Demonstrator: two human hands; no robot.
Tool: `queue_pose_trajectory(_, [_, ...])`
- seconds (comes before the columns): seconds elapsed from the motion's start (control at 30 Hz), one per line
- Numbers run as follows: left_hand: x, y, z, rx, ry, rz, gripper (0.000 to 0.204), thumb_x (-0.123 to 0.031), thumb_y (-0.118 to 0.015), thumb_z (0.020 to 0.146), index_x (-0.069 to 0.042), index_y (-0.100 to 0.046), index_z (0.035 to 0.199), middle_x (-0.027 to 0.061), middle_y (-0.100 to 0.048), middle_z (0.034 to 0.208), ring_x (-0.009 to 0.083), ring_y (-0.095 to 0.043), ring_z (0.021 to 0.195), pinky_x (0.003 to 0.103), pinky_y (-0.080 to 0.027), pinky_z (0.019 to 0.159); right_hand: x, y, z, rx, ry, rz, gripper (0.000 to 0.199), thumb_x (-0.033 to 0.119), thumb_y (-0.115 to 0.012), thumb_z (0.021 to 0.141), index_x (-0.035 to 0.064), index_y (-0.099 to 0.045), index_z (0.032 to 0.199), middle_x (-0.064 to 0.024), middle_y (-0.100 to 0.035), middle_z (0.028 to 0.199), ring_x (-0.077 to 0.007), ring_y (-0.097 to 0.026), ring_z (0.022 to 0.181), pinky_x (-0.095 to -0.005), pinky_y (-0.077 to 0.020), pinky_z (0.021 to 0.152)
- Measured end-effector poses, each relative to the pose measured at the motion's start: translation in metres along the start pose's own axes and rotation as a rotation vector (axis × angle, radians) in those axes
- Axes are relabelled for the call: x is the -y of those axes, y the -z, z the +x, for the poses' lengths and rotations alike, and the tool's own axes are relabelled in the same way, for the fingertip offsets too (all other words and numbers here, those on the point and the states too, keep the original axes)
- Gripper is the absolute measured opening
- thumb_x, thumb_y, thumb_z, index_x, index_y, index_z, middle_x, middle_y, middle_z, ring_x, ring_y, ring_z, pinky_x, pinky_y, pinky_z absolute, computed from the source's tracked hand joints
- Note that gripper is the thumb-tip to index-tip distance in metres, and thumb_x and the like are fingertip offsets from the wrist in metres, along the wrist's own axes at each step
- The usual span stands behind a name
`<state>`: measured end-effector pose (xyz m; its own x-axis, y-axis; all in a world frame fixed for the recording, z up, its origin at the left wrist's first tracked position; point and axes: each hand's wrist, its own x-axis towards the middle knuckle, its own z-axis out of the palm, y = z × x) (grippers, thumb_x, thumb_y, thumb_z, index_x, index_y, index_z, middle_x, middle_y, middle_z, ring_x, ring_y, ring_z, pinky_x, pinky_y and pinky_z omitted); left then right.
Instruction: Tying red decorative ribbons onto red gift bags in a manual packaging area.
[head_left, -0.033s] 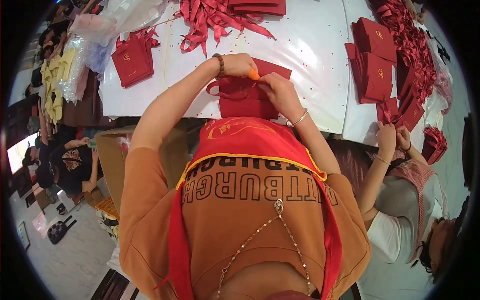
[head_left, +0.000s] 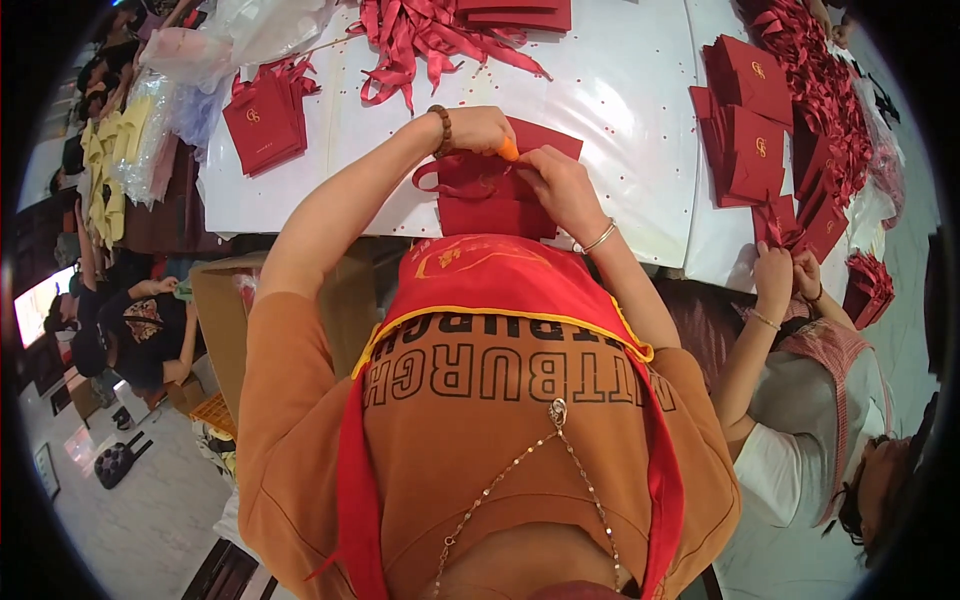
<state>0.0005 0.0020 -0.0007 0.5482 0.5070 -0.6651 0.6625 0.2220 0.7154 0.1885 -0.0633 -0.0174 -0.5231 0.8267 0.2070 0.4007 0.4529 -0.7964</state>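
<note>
A dark red paper gift bag [head_left: 490,217] lies flat on the white table in front of me. A red ribbon [head_left: 440,178] loops out over its left side. From the upper left, my left hand [head_left: 474,130] is closed over the bag, with an orange cover [head_left: 508,150] on one fingertip. Close by on the right, my right hand [head_left: 566,188] is closed in a pinch. Both sets of fingertips meet at the ribbon by the bag's middle; the exact grip is partly hidden.
Loose red ribbons [head_left: 405,45] and stacked red bags [head_left: 520,14] lie beyond my hands. More finished-looking bags [head_left: 265,120] sit left. At right, a co-worker's hands [head_left: 785,275] handle a ribbon beside bag piles [head_left: 752,150]. A cardboard box [head_left: 222,320] stands below the table's left edge.
</note>
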Motion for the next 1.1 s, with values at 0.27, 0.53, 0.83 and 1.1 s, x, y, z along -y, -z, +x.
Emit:
queue_pose_trajectory(0.27, [0.01, -0.02, 0.008, -0.326, -0.177, 0.157, 0.018, -0.017, -0.056, 0.072, -0.001, -0.064, 0.074, 0.0023, -0.057, 0.06, 0.0078, -0.05, 0.057, 0.023, -0.039, 0.053, -0.001, 0.0, -0.002, -0.024, 0.02, -0.047, 0.013, 0.007, -0.058, 0.077, 0.0027, -0.055, 0.089, -0.0139, -0.055, 0.08, -0.0326, -0.055, 0.072, -0.0385, -0.0451, 0.061])
queue_pose_trajectory(0.53, [0.011, -0.013, 0.007, -0.592, -0.181, 0.032, 0.018, -0.016, -0.052, 0.078, 0.0, -0.061, 0.08, 0.0065, -0.06, 0.068, 0.0126, -0.053, 0.062, 0.027, -0.043, 0.059, 0.006, -0.002, -0.004, -0.046, 0.019, -0.02, 0.014, 0.007, -0.061, 0.075, 0.0031, -0.056, 0.087, -0.0122, -0.055, 0.081, -0.0308, -0.056, 0.073, -0.0363, -0.045, 0.06])
queue_pose_trajectory(0.83, [0.013, -0.026, 0.019, -0.636, -0.279, -0.125, 0.016, -0.017, -0.048, 0.083, -0.001, -0.052, 0.087, 0.0071, -0.057, 0.072, 0.0145, -0.053, 0.067, 0.027, -0.042, 0.062, 0.004, -0.009, -0.005, -0.19, 0.034, -0.091, 0.022, 0.01, -0.066, 0.072, 0.005, -0.057, 0.091, -0.0106, -0.051, 0.095, -0.0273, -0.05, 0.086, -0.0347, -0.043, 0.069])
queue_pose_trajectory(1.1, [-0.005, -0.018, 0.01, -0.629, -0.203, -0.493, 0.013, -0.015, -0.051, 0.081, -0.003, -0.055, 0.077, -0.0015, -0.046, 0.059, 0.0054, -0.036, 0.044, 0.02, -0.027, 0.039, 0.003, -0.012, -0.01, 0.115, -0.426, 0.271, 0.038, 0.008, -0.064, 0.076, 0.0076, -0.046, 0.109, -0.0145, -0.055, 0.1, -0.0265, -0.057, 0.081, -0.0314, -0.0452, 0.071])
